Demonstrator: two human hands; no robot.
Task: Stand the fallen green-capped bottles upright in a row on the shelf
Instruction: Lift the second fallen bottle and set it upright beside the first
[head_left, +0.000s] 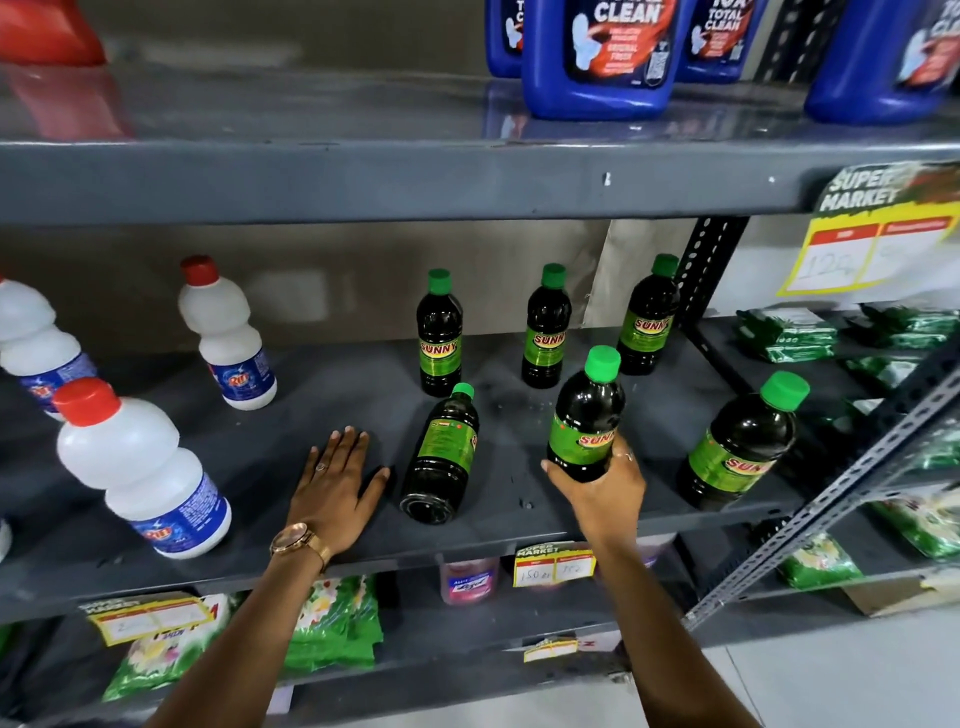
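Several dark green-capped bottles sit on the grey shelf (322, 395). Three stand upright at the back: one on the left (439, 332), one in the middle (545, 327) and one on the right (648, 317). A fourth upright bottle (740, 447) stands near the front right. One bottle (444, 457) lies on its side, cap pointing to the back. My right hand (602, 493) is shut on the base of another bottle (587, 415), held upright at the front. My left hand (332, 483) rests flat and open on the shelf, just left of the lying bottle.
White red-capped bottles (140, 467) stand at the left of the same shelf. Blue jugs (597, 57) sit on the shelf above. A slotted metal upright (701, 270) bounds the right side, with green packets (789, 335) beyond. Price tags (553, 566) hang on the front edge.
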